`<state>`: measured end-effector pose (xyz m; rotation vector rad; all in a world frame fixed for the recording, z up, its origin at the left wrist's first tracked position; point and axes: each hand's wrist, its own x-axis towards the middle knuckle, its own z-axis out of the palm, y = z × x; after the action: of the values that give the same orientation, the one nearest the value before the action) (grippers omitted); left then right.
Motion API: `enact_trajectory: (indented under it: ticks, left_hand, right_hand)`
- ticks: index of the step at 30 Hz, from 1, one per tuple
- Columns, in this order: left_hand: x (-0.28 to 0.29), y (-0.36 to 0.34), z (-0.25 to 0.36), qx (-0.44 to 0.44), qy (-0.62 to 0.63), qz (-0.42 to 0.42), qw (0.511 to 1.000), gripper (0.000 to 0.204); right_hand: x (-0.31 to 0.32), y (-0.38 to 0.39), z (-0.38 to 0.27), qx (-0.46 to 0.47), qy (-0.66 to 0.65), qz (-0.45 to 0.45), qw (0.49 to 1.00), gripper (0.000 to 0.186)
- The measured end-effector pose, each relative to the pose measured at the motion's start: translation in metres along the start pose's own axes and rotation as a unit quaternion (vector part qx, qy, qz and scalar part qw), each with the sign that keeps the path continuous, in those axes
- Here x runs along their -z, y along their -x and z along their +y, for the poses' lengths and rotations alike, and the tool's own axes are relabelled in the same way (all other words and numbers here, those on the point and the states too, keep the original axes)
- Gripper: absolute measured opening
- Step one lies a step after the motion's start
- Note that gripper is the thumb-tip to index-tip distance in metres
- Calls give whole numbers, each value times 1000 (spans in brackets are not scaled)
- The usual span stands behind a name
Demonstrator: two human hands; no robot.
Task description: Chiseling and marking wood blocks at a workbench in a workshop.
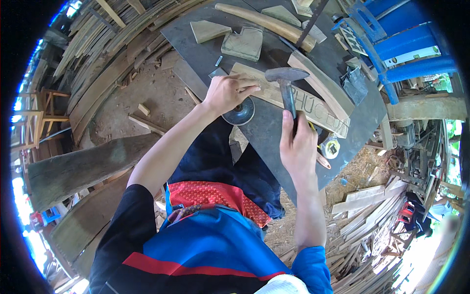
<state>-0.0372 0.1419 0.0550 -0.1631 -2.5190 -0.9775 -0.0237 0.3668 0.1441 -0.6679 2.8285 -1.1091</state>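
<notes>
My right hand (pixel 298 139) is closed around the handle of a hammer (pixel 288 74), its metal head raised over a long pale wooden board (pixel 274 93) with lettering on its face. At the board's left end is my left hand (pixel 229 93), its fingers curled and pinched together. Whatever they hold, if anything, is hidden. A small grey metal piece (pixel 218 72) shows just beyond that hand. Below it, at the table's edge, sits a round dark disc (pixel 240 112). A second narrow wooden piece (pixel 320 83) lies along the board's far side.
The dark tabletop (pixel 264 142) carries wood offcuts (pixel 243 44), a curved wooden handle (pixel 267 23), a crumpled grey plastic bag (pixel 355 85) and a round yellow-and-white roll (pixel 330 148). A blue metal frame (pixel 382 44) stands at far right. Timber (pixel 112 54) is stacked at left.
</notes>
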Motion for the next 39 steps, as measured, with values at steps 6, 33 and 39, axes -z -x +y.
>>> enact_trajectory:
  ticks: [6,33,39]
  left_hand:
    - [4,0,-3,-1,1,-22,1000,18]
    - [17,-8,-19,-46,-98,36,993,31]
    - [32,24,19,-46,-59,-45,996,18]
  right_hand:
    - [-6,3,5,-1,14,-7,1000,35]
    - [-18,22,16,-28,60,-44,997,30]
    - [-29,52,34,-136,-184,31,973,35]
